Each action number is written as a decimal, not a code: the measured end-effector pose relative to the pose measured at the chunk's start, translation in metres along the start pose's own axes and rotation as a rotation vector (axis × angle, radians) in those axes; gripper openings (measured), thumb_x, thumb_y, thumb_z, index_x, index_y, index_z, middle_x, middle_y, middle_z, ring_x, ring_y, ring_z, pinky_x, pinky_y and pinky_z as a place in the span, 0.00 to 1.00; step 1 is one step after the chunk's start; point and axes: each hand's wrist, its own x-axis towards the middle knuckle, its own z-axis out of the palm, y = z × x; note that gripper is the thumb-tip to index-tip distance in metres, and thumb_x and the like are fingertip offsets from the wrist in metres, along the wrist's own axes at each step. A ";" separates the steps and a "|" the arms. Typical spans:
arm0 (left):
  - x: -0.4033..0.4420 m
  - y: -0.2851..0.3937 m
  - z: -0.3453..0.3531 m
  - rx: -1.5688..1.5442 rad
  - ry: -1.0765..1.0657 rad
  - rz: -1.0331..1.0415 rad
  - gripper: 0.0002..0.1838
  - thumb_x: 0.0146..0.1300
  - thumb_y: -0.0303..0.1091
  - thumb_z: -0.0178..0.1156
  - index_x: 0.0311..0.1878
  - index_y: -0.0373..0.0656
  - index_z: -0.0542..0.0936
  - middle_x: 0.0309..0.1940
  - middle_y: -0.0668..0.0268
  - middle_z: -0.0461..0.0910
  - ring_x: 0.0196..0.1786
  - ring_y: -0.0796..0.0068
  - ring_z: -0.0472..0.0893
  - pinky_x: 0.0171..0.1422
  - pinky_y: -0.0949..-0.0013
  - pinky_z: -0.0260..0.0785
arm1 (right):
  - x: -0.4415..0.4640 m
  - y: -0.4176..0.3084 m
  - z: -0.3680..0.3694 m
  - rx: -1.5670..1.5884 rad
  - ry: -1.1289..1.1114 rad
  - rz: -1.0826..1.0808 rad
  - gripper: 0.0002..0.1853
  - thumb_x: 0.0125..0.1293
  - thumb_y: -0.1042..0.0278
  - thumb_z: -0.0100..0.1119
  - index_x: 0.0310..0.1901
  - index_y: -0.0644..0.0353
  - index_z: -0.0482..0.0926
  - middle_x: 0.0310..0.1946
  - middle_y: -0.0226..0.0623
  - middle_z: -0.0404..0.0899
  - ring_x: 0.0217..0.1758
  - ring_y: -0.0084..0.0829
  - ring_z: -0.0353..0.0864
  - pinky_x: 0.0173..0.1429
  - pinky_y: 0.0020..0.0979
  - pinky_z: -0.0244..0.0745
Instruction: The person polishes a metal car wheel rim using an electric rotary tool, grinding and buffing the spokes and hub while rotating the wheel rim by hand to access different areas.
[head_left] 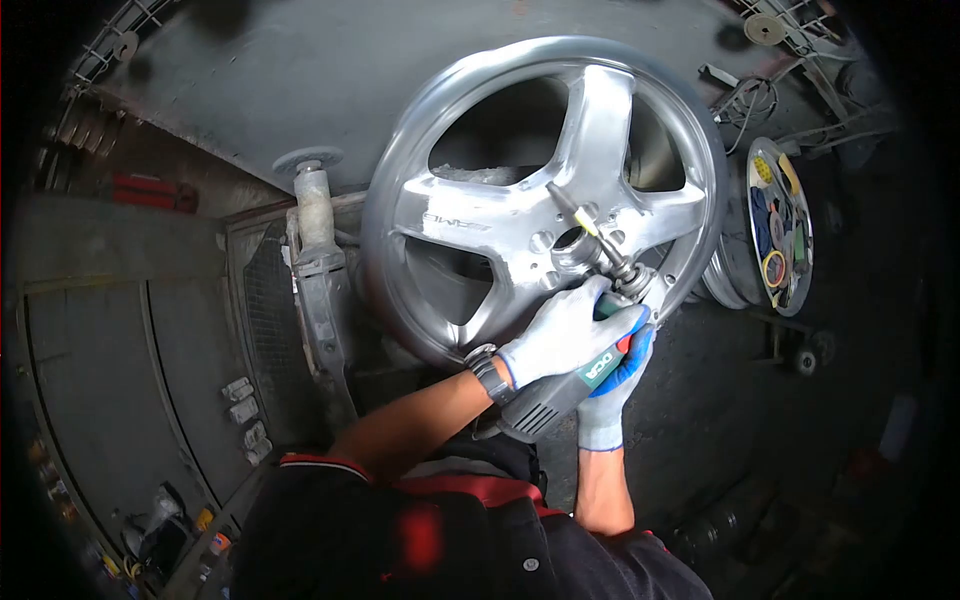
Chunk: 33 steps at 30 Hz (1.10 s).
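Observation:
My left hand (568,335), in a white glove with blue fingertips and a dark watch at the wrist, is closed around the front of a green and grey die grinder (545,405). My right hand (608,405), in a similar glove, grips the grinder's body from the right, near a red switch. The grinder's narrow tip (572,208) reaches over the hub of a shiny five-spoke wheel rim (455,205). Whether the tip touches the metal I cannot tell. The rim stands in front of me, with lettering on its left spoke.
To the left, a spindle with a grey disc (308,158) rises beside the rim. At right, another wheel (800,215) carries a tray-like load of tape rolls and small items. A red box (153,193) lies on the left, above grey cabinet panels (95,360).

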 end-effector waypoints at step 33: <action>-0.039 0.018 -0.031 -0.541 -0.158 0.024 0.18 0.74 0.39 0.55 0.56 0.34 0.73 0.45 0.62 0.78 0.48 0.80 0.74 0.56 0.71 0.69 | -0.039 -0.012 0.024 -0.533 0.126 -0.165 0.29 0.75 0.56 0.55 0.70 0.64 0.62 0.62 0.39 0.72 0.64 0.28 0.72 0.70 0.33 0.64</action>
